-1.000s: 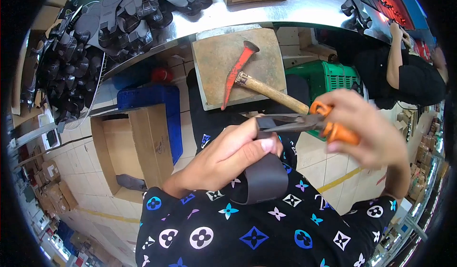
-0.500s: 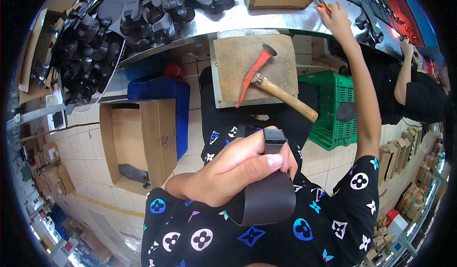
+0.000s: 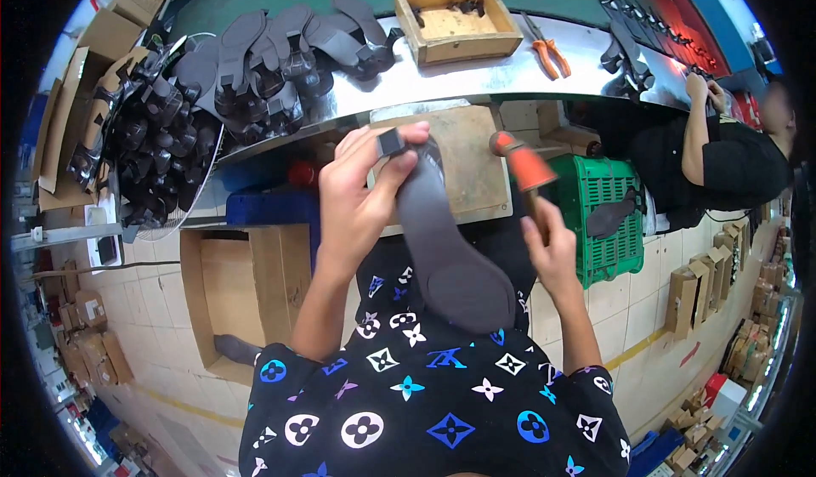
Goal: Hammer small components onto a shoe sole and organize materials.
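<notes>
My left hand point(image 3: 357, 196) is closed around the heel end of a dark shoe sole point(image 3: 459, 277). The small block-shaped heel tip point(image 3: 390, 143) shows between the fingers, and the broad toe part slants down toward my shirt. In my right hand point(image 3: 554, 252) is a hammer point(image 3: 530, 169) with a red head, gripped by its wooden handle. Its head is raised, apart from the sole and a little blurred. Behind both hands lies a worn tan work board point(image 3: 476, 171), partly covered by the sole.
A metal-edged bench point(image 3: 357, 99) runs across the far side. On it are heeled soles point(image 3: 293, 48), a wooden box point(image 3: 459, 48) and orange-handled pliers point(image 3: 551, 56). A carton point(image 3: 293, 273) stands left, a green crate point(image 3: 612, 256) right, near a co-worker point(image 3: 731, 158).
My right hand has left the pliers on the bench and taken the hammer up from the board. My left hand has moved forward and left, turning the sole so its length shows.
</notes>
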Tool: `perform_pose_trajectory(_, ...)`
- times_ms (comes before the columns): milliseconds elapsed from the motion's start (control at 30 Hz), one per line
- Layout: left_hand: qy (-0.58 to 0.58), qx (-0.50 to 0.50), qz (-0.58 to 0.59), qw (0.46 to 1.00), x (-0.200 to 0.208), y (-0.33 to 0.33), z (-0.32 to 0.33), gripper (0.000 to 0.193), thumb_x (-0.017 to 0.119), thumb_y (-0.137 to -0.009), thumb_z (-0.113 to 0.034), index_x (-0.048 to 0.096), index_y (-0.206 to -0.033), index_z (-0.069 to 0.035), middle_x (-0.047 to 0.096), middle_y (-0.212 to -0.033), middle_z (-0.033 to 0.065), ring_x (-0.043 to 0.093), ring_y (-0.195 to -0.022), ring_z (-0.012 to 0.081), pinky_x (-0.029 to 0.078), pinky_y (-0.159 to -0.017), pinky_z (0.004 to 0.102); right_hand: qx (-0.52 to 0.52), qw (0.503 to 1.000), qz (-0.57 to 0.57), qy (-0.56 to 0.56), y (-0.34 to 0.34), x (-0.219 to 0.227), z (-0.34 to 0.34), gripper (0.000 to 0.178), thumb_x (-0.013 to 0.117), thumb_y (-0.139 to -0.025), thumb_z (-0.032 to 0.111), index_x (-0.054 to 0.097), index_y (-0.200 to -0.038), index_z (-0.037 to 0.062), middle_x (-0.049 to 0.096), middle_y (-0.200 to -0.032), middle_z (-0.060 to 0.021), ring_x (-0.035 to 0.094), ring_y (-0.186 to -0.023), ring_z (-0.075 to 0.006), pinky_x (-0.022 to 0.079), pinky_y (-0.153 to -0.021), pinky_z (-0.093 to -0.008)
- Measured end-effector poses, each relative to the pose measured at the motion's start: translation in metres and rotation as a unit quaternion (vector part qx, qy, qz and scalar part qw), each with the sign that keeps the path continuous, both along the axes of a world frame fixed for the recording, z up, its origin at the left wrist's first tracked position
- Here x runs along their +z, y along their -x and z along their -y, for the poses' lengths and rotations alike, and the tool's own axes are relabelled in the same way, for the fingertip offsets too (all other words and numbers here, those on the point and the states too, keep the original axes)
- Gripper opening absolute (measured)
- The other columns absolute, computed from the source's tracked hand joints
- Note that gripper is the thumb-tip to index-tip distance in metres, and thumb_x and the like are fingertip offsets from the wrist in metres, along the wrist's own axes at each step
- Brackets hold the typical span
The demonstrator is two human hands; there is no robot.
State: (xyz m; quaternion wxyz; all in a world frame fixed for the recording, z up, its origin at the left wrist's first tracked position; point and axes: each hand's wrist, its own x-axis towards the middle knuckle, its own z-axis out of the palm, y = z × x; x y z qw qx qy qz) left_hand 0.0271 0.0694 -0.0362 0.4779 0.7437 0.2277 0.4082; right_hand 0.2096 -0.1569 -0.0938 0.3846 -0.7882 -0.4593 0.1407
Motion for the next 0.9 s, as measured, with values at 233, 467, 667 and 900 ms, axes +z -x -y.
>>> perform_pose_trajectory(233, -0.221, 0.078, -0.251, 0.939, -0.082, -0.042, -0.034, 0.023, 0.066, -0.090, -0.024, 0.072, -0.109, -0.013, 0.069, -0.119, -0.0003, 0.055, -0.126, 0.0256, 0.012, -0.111, 0.0658, 0.022, 0.984, -0.035, -0.172, 0.019, 0.081, -0.020, 0.032, 0.049, -0.102, 0.014, 0.050, -0.129, -0.0032, 0.050, -0.069, -0.0017, 0.045, -0.050, -0.0050, 0.036, -0.044, -0.0215)
perform_pose_trajectory(467, -0.264, 0.030, -0.325, 0.908, -0.077, -0.032, -0.032, 0.056, 0.057, -0.092, -0.049, 0.056, -0.139, -0.018, 0.053, -0.145, -0.0002, 0.029, -0.147, 0.0246, -0.008, -0.111, 0.0707, 0.090, 0.970, 0.113, -0.194, 0.030, 0.101, -0.028, 0.022, 0.057, -0.096, 0.016, 0.052, -0.113, 0.0028, 0.054, -0.071, -0.0098, 0.053, -0.052, -0.0200, 0.045, -0.047, -0.0321)
perform_pose_trajectory(667, -0.248, 0.043, -0.280, 0.927, -0.079, -0.022, -0.031, 0.044, 0.064, -0.090, -0.035, 0.065, -0.125, -0.010, 0.063, -0.132, 0.0047, 0.044, -0.137, 0.0283, 0.007, -0.115, 0.0658, 0.010, 0.997, 0.002, -0.072, 0.021, 0.097, -0.038, 0.021, 0.053, -0.101, 0.017, 0.059, -0.113, 0.0011, 0.058, -0.067, -0.0081, 0.058, -0.055, -0.0135, 0.044, -0.050, -0.0306)
perform_pose_trajectory(900, -0.035, -0.180, -0.035, 0.983, -0.003, 0.015, 0.032, 0.021, 0.066, -0.088, -0.013, 0.073, -0.102, 0.001, 0.073, -0.094, 0.0139, 0.072, -0.084, 0.0218, 0.054, -0.072, 0.0278, 0.083, 0.974, 0.166, -0.126, 0.000, 0.078, -0.062, 0.030, 0.063, -0.094, 0.011, 0.058, -0.120, -0.0007, 0.068, -0.100, -0.0191, 0.069, -0.084, -0.0351, 0.055, -0.069, -0.0383)
